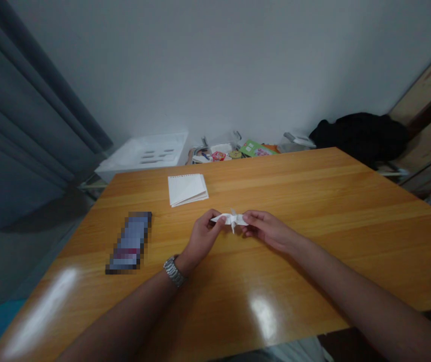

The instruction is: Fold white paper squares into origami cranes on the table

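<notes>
A small folded white paper piece, pinched in at its middle like a bow, is held level just above the wooden table. My left hand grips its left end, the thumb pressed on top. At the other end, the thumb and fingers of my right hand close on the paper. Thin pointed bits stick out above and below the pinched middle. The fingertips under the paper are partly hidden. A metal watch is on my left wrist.
Left of my hands lies a phone, its screen blurred. A stack of white paper sheets rests farther back. Beyond the far edge are a white plastic tray, a green booklet and a black cloth heap.
</notes>
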Demonstrator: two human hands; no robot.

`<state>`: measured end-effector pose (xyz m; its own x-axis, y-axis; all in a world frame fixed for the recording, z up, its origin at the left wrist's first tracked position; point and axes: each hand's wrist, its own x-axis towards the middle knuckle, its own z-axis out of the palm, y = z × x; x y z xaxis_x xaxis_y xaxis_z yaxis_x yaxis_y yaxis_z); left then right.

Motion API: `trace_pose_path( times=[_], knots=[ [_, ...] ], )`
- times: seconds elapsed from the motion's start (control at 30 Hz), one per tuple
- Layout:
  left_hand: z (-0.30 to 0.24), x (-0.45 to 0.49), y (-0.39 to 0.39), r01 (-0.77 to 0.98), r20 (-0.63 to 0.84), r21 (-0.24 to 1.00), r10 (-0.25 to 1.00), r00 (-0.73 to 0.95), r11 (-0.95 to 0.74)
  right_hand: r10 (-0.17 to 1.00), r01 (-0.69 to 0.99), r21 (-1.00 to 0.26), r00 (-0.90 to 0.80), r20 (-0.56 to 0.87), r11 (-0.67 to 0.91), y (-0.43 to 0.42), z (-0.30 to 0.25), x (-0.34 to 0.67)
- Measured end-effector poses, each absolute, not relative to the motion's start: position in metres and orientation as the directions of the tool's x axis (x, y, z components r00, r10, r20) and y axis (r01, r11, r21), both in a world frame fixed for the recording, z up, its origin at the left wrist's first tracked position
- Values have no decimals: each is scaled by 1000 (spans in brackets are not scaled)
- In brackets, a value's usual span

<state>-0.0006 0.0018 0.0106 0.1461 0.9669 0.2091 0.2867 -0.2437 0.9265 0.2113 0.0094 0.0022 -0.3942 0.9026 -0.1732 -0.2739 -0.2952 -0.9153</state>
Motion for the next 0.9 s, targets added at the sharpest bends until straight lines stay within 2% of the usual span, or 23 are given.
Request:
trace_pose_path(
  times=[0.27,0.53,0.9],
  knots=[
    [12,1,0,236,190,944,965,179,-230,866,-312,-882,-466,-183,-354,9,1,212],
    [12,-2,1,254,228,931,960,161,-263,901,-284,-915,-405,-156,-286,12,3,213],
    [11,-2,2,267,228,927,961,156,-263,905,-241,-940,-407,-126,-240,16,-1,217]
  ],
)
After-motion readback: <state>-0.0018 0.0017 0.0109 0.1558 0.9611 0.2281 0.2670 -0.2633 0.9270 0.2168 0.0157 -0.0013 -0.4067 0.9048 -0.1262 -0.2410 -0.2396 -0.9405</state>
